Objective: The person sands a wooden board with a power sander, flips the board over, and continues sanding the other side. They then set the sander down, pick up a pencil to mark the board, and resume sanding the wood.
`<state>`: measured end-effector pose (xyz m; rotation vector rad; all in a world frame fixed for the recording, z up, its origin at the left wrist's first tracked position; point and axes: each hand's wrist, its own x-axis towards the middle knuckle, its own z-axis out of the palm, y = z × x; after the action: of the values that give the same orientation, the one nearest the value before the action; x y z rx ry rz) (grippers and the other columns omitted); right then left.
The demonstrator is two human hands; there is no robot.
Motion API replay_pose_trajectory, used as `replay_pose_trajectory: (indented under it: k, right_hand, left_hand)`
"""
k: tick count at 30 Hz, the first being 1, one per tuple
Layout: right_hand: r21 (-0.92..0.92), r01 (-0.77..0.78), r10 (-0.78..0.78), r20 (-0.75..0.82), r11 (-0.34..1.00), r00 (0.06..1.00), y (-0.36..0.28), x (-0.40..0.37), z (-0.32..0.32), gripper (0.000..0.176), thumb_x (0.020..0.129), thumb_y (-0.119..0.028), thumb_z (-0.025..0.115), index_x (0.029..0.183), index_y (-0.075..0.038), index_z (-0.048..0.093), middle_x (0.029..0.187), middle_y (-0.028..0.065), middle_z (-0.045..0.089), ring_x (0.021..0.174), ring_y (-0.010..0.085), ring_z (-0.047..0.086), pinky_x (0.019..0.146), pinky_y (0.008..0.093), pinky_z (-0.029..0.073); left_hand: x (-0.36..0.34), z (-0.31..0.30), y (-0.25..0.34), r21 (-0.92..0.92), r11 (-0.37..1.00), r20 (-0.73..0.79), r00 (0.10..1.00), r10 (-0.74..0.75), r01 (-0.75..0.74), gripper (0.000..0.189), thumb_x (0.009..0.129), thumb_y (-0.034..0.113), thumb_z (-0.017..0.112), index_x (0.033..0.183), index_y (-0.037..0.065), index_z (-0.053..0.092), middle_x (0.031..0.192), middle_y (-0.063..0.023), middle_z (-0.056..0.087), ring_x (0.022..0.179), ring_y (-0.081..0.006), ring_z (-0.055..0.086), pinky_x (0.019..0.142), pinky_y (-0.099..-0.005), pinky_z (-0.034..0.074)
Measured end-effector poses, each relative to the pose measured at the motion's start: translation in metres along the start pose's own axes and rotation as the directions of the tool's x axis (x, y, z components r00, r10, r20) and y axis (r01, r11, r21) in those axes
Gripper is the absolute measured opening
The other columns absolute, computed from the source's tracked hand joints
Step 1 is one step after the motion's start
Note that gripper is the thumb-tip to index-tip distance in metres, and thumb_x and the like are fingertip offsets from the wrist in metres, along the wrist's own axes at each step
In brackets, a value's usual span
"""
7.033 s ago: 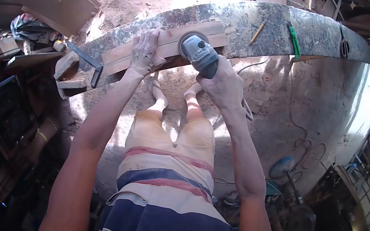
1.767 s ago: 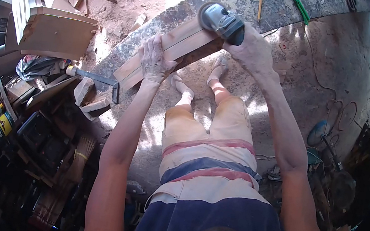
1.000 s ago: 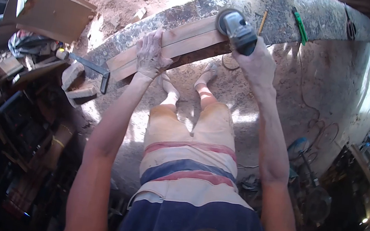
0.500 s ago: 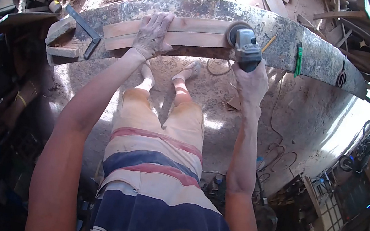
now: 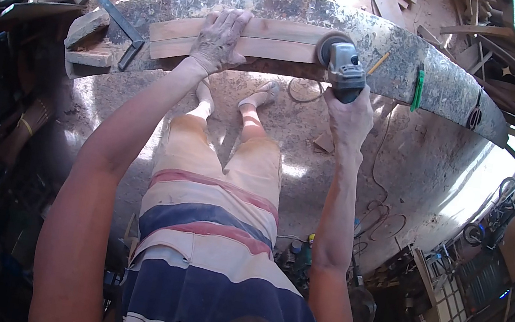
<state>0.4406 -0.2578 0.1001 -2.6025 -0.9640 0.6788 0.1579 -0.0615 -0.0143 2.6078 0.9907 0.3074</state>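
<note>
Dusty, rough floor, pale, with bright patches of sunlight; beyond the feet, a long bench, curved in outline, with worn surface mottled in grey and dark. Lying on the bench, left of its middle: two long strips of wood, smooth and pinkish-brown, side by side with a thin seam. On their left part, left hand, open and laid flat, fingers stretched across the wood. Closed firmly around the dark handle of a grey power tool: right hand. Over the right end of the strips, its round disc. To the right, slim yellow pencil, then narrow green tool, then scissors with dark loops. At left, flat L-shaped square, near rough, angular blocks.
</note>
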Motion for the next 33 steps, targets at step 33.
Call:
replay_pose_trajectory:
  k: [33]
  right_hand:
    - [0.068, 0.276, -0.281, 0.076, 0.959, 0.957, -0.028, -0.056, 0.02, 0.069, 0.081, -0.031, 0.097, 0.14, -0.009, 0.067, 0.115, 0.0193, 0.078, 0.104, 0.0449, 0.08, 0.089, 0.0563, 0.064]
  left_hand:
    - [0.0, -0.002, 0.0, 0.033, 0.999, 0.015, 1.0, 0.016, -0.016, 0.119, 0.061, 0.037, 0.104, 0.162, 0.012, 0.046, 0.147, -0.0117, 0.063, 0.137, -0.0319, 0.064, 0.115, -0.048, 0.046]
